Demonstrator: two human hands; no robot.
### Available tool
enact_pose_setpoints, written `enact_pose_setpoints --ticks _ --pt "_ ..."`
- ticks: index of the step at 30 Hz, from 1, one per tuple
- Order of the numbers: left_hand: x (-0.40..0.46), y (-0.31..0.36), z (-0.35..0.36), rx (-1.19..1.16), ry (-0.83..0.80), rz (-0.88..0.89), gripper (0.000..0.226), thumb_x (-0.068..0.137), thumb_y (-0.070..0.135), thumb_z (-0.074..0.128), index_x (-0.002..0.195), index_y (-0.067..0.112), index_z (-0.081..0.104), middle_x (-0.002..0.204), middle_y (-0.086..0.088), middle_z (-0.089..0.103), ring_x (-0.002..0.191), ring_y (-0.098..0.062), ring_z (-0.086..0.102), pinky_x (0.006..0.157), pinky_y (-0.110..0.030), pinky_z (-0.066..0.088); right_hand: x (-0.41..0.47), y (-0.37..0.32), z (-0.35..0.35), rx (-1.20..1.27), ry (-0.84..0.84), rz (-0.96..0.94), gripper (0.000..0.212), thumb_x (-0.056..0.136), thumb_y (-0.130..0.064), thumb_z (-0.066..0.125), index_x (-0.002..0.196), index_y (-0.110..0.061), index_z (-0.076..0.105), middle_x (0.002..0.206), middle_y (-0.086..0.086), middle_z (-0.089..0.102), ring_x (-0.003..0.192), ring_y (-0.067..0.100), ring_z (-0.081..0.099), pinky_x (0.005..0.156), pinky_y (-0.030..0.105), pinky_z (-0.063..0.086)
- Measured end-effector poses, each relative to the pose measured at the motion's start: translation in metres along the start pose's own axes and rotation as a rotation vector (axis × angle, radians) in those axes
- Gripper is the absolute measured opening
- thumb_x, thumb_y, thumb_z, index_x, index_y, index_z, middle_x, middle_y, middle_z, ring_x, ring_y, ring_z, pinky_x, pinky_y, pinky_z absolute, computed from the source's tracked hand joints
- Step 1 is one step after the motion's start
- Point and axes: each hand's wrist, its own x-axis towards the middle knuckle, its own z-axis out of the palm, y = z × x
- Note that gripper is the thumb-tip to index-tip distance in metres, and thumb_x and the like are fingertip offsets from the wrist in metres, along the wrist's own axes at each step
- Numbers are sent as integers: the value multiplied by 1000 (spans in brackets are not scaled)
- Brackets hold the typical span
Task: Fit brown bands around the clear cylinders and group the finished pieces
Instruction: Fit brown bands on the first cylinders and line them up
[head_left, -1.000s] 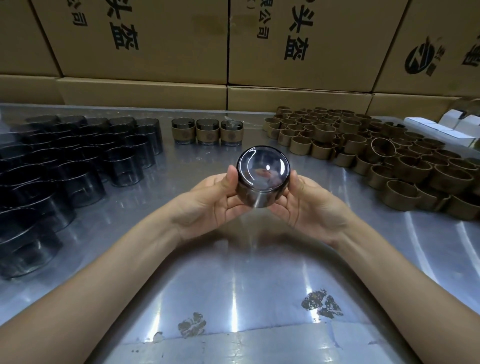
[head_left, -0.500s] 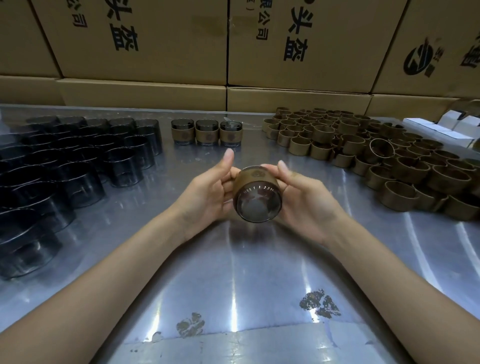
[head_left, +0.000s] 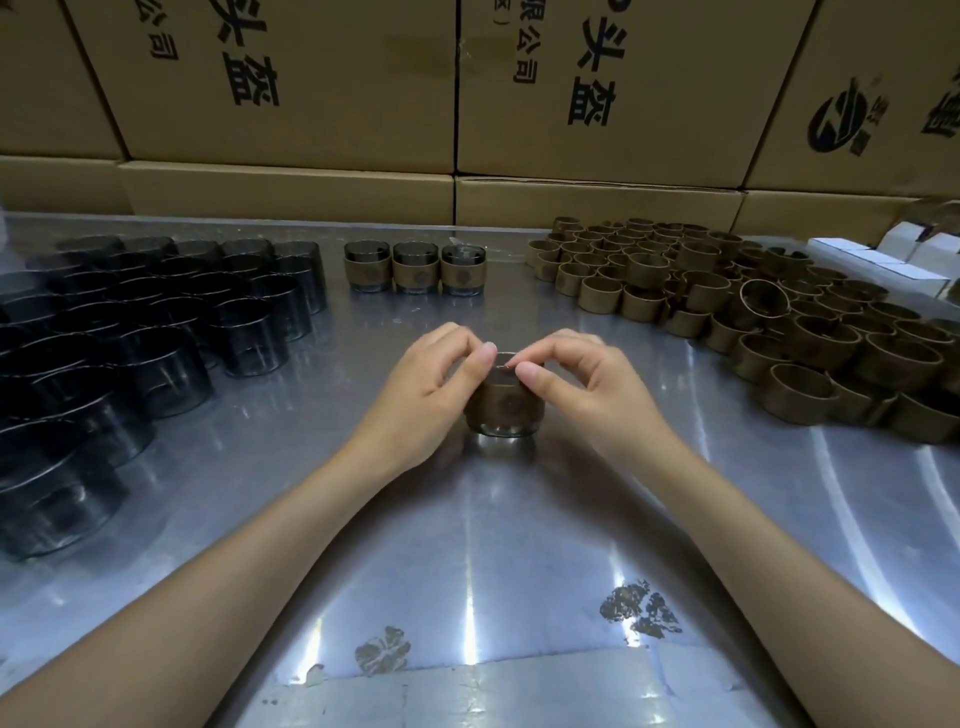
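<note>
Big brown boxes (head_left: 291, 83) stand along the far side of the shiny table (head_left: 467, 545). On the left sit lots of dark see-through cups (head_left: 156, 332) with no bands. On the right lies a big pile of loose brown bands (head_left: 779, 332). In the far middle, three finished cups (head_left: 415, 267) stand in a row.

A moment ago both hands held one cup up in the air and turned it. Now that cup (head_left: 503, 402) stands on the table, near the middle, with a brown band around it. The left hand (head_left: 431, 384) and the right hand (head_left: 587, 384) curl over its top, and the fingertips (head_left: 530, 373) pinch the rim from both sides. I think they are pushing the band down so it sits right. This cup looks almost done, so it can soon join the row of three.

The fingers cover the top of the cup, so I cannot tell if the band sits even all the way round. The round mark on the band is too dark to read. The white boxes (head_left: 893, 260) at the far right are cut off.
</note>
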Motion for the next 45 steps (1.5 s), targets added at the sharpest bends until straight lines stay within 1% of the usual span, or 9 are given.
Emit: enact_pose_setpoints --ticks 4,6,8,10,17,21,25,30,45 --pt "1 -7 -1 112 -15 50 16 98 13 50 86 6 58 105 -5 54 103 -13 50 92 -18 34 0 7 5 -223 20 -59 11 89 -18 66 86 -29 67 93 -15 54 103 12 46 91 7 27" --pt "4 -10 0 102 0 38 15 98 13 48 94 4 59 112 -3 52 109 -9 48 93 -10 31 2 13 9 -216 55 -39 6 90 -19 65 90 -22 70 97 -12 51 104 11 48 91 18 36" --pt "7 -15 -1 63 54 13 18 100 13 45 107 4 59 117 -1 49 111 -5 46 94 -7 30 7 20 11 -226 102 -25 6 90 -21 65 93 -19 70 101 -8 50 101 9 52 81 29 48" --pt "11 -22 -4 37 124 -44 23 101 15 42 116 7 57 118 1 49 109 -2 45 91 -2 30 12 26 13 -318 127 -31 10 89 -27 66 97 -20 68 105 -8 50 99 7 53 74 30 49" --pt "43 -57 -14 64 331 -351 31 103 25 36 125 12 53 124 1 49 108 -4 41 87 -15 28 59 54 17 -579 136 84 29 95 -31 57 122 -22 54 134 -5 43 108 18 55 74 26 43" --pt "63 -80 -22 10 445 -487 34 104 30 33 127 12 50 130 -5 51 106 -7 42 89 -21 30 88 71 23 -756 48 244 57 98 -24 49 149 -30 25 160 -9 11 109 26 59 76 34 46" --pt "82 -99 -27 -10 462 -527 37 103 30 35 134 12 46 137 -7 48 117 -14 46 92 -23 31 112 86 27 -813 1 302 66 100 -25 43 153 -30 5 162 -9 -6 101 25 62 71 34 47" --pt "100 -115 -31 1 417 -521 43 104 27 36 144 11 38 148 -6 40 134 -19 40 103 -25 29 132 101 28 -839 4 310 67 101 -32 40 153 -29 -1 161 -8 -9 107 26 59 76 37 52" --pt "110 -129 -30 2 444 -503 42 104 27 35 143 14 40 147 -5 41 133 -18 39 99 -22 27 160 123 30 -841 -30 298 70 101 -35 40 153 -29 -8 161 -7 -14 105 25 59 64 30 39"
